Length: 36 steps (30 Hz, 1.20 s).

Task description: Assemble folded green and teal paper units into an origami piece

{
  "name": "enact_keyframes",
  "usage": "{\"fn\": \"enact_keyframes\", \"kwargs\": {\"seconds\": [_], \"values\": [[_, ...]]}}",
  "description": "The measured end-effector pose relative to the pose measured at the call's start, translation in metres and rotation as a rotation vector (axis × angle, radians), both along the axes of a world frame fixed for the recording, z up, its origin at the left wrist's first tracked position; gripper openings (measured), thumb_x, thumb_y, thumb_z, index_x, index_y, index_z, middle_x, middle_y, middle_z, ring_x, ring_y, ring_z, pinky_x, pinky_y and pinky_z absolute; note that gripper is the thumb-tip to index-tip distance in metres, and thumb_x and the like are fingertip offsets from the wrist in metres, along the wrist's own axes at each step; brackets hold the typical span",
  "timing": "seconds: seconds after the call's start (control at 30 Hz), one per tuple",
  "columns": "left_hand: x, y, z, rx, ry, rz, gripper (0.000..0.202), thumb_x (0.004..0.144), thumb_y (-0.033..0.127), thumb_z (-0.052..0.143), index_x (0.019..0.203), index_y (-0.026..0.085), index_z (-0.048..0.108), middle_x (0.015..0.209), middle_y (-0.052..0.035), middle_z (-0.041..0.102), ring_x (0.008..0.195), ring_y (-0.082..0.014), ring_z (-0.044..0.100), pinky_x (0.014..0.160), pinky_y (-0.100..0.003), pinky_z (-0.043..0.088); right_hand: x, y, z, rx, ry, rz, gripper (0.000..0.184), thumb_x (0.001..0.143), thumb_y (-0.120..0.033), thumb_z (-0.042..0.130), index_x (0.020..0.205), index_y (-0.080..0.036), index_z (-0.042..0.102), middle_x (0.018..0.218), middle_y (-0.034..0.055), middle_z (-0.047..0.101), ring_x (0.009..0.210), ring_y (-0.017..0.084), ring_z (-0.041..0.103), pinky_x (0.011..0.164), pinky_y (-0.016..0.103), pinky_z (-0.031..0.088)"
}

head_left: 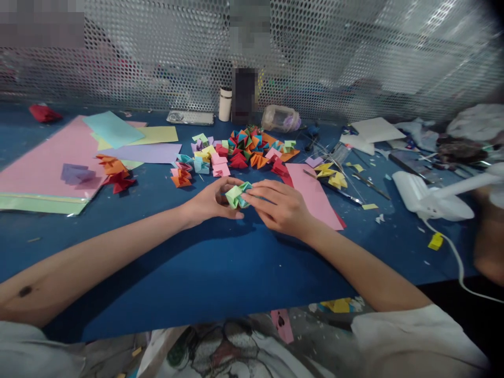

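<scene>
Between my two hands, just above the blue table (pixel 244 268), is a small folded origami piece (pixel 235 197) of light green paper with a teal part. My left hand (pixel 212 200) curls around its left side, thumb below and fingers behind. On the right, the fingertips of my right hand (pixel 281 206) press against the same piece. Beyond my hands lies a heap of folded paper pieces (pixel 238 160) in many colours. An orange folded piece (pixel 181 178) sits close to my left hand, and pink paper sheets (pixel 313 194) lie beside my right hand.
At left are a stack of coloured sheets (pixel 43 157) and a purple folded piece (pixel 77 174). Behind the heap stand a white bottle (pixel 225 104) and a clear jar (pixel 280 118). A white lamp base (pixel 431 197) with its cable is at right, near yellow folded pieces (pixel 333 176).
</scene>
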<state>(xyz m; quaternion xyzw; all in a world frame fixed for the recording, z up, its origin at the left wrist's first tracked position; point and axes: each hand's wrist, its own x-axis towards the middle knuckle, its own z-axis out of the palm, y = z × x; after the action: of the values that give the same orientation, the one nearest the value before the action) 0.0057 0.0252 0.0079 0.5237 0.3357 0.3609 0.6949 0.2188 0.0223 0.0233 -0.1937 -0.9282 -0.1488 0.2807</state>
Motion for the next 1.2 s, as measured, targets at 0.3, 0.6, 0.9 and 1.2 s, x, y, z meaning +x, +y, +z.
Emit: {"fn": "enact_keyframes", "kwargs": {"seconds": [0.3, 0.6, 0.9, 1.2], "values": [[-0.002, 0.009, -0.001, -0.219, -0.150, 0.107, 0.025, 0.078, 0.023, 0.071, 0.102, 0.018, 0.067, 0.093, -0.0020, 0.064, 0.076, -0.0088, 0.063, 0.071, -0.020, 0.053, 0.003, 0.002, -0.003, -0.023, 0.104, 0.032, 0.027, 0.087, -0.015, 0.053, 0.112, -0.020, 0.062, 0.109, 0.0052, 0.071, 0.112, 0.021, 0.061, 0.096, 0.043, 0.050], [-0.003, 0.008, -0.004, -0.173, -0.197, 0.089, 0.027, 0.073, 0.021, 0.077, 0.099, 0.018, 0.069, 0.100, -0.0015, 0.065, 0.085, -0.0111, 0.064, 0.075, -0.022, 0.054, -0.009, -0.004, 0.002, -0.815, 0.732, -0.090, 0.034, 0.081, -0.027, 0.065, 0.114, -0.024, 0.055, 0.125, 0.0078, 0.058, 0.112, 0.021, 0.059, 0.086, 0.036, 0.055], [-0.007, 0.011, -0.010, -0.052, -0.269, 0.057, 0.025, 0.063, 0.024, 0.084, 0.086, 0.021, 0.073, 0.084, 0.0009, 0.070, 0.075, -0.0094, 0.065, 0.071, -0.018, 0.053, -0.010, 0.007, -0.006, -1.229, 0.885, 0.015, 0.024, 0.068, -0.029, 0.079, 0.090, -0.023, 0.070, 0.090, 0.0006, 0.070, 0.081, 0.014, 0.065, 0.077, 0.030, 0.054], [-0.008, 0.011, -0.011, 0.328, -0.186, 0.095, 0.022, 0.063, 0.015, 0.082, 0.083, 0.022, 0.075, 0.080, -0.0006, 0.069, 0.071, -0.0106, 0.063, 0.067, -0.020, 0.055, -0.013, 0.005, -0.009, -1.205, 0.947, 0.178, 0.021, 0.067, -0.018, 0.079, 0.085, -0.025, 0.070, 0.095, 0.0005, 0.067, 0.092, 0.014, 0.062, 0.076, 0.027, 0.052]]}}
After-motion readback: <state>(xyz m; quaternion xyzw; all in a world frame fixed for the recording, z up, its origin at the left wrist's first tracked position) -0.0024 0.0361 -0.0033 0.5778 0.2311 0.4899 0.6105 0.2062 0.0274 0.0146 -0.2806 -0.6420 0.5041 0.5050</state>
